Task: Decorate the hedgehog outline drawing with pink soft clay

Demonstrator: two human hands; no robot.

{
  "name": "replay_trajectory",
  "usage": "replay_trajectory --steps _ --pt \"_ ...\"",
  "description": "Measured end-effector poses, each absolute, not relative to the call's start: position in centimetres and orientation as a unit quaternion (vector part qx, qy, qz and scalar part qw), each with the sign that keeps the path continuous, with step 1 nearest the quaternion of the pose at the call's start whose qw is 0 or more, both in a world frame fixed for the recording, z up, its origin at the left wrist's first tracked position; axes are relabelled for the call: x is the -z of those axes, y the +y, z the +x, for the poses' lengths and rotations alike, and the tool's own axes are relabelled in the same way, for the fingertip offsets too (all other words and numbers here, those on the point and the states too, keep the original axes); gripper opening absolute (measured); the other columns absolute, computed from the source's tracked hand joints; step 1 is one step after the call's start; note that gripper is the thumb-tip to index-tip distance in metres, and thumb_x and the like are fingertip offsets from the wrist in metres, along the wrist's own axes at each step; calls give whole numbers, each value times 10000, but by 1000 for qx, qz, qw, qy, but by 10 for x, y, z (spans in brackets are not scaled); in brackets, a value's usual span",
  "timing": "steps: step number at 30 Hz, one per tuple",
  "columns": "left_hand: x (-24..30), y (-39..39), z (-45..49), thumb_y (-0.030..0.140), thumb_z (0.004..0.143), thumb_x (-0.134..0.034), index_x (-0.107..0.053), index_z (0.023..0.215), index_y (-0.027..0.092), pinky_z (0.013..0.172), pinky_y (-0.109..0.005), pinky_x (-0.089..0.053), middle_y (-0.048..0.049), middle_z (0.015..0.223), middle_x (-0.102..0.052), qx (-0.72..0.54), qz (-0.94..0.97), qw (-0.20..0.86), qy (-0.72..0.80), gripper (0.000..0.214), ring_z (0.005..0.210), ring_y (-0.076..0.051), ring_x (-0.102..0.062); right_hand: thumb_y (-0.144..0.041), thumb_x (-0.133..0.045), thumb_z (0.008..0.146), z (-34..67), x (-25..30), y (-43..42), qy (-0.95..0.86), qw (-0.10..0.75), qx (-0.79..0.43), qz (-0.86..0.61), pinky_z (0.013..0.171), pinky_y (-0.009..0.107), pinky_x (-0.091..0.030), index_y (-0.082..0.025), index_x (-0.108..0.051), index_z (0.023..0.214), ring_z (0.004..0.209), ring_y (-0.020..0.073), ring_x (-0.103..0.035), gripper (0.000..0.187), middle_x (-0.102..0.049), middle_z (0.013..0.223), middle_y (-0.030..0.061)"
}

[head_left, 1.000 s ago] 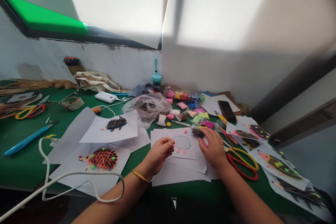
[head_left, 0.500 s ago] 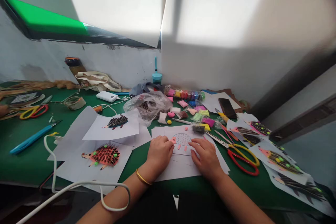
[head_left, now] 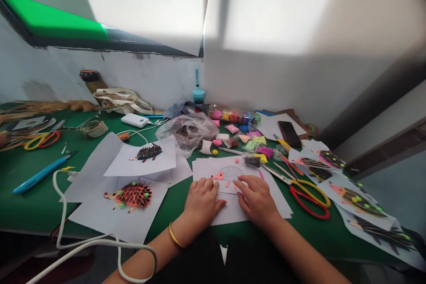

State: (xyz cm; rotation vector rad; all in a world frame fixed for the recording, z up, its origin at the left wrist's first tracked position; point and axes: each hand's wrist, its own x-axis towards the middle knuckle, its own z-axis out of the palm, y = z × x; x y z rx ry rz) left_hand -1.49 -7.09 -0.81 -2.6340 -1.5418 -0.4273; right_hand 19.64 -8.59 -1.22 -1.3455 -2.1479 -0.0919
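Observation:
A hedgehog drawing [head_left: 232,173] with a dotted blue body lies on a stack of white paper [head_left: 203,166]; its head [head_left: 218,176] and legs [head_left: 227,184] are pink clay. My left hand [head_left: 203,199] rests flat on the paper's left part, fingers stretched out and thumb apart, just below the head. On the drawing's right side, my right hand [head_left: 258,197] touches around the rear leg with its fingertips. Its thumb stands apart from the fingers, and I see nothing held. A small pink clay ball [head_left: 236,160] and a black clay packet [head_left: 252,161] lie above the drawing.
Scissors [head_left: 309,195] lie to the right, beside finished hedgehog sheets [head_left: 359,202]. More hedgehog pictures [head_left: 129,197] are on the left, with a white cable [head_left: 100,244] near my forearm. Clay packets [head_left: 264,151], a plastic bag of seeds [head_left: 186,133] and a phone [head_left: 289,134] are behind.
My left hand has moved down off the clay head and flattened onto the paper, uncovering the head. My right fingertips have shifted slightly left toward the rear leg.

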Motion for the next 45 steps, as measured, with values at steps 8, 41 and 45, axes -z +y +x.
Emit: replay_trajectory --steps 8,41,45 --pt "10 -83 -21 487 851 -644 -572 1283 185 942 -473 -390 -114 1237 -594 134 -867 39 -478 533 1102 -293 -528 -201 -577 901 165 15 -96 -842 202 -4 -500 857 354 -376 -228 -667 1127 964 220 -532 244 -654 1042 62" --pt "22 -83 -28 252 863 -581 -685 1038 134 1015 -488 -484 -132 1195 -665 221 -869 27 -441 234 1087 -292 -624 -268 -605 877 152 11 -89 -849 149 -12 -507 839 376 -337 -238 -631 1234 954 244 -501 360 -640 1013 78" --pt "22 -83 -28 231 863 -576 -673 1067 137 1027 -474 -476 -126 1193 -664 223 -869 18 -440 245 1084 -276 -625 -276 -619 861 149 11 -83 -853 131 5 -505 850 386 -326 -223 -607 1272 987 258 -493 414 -640 1036 89"
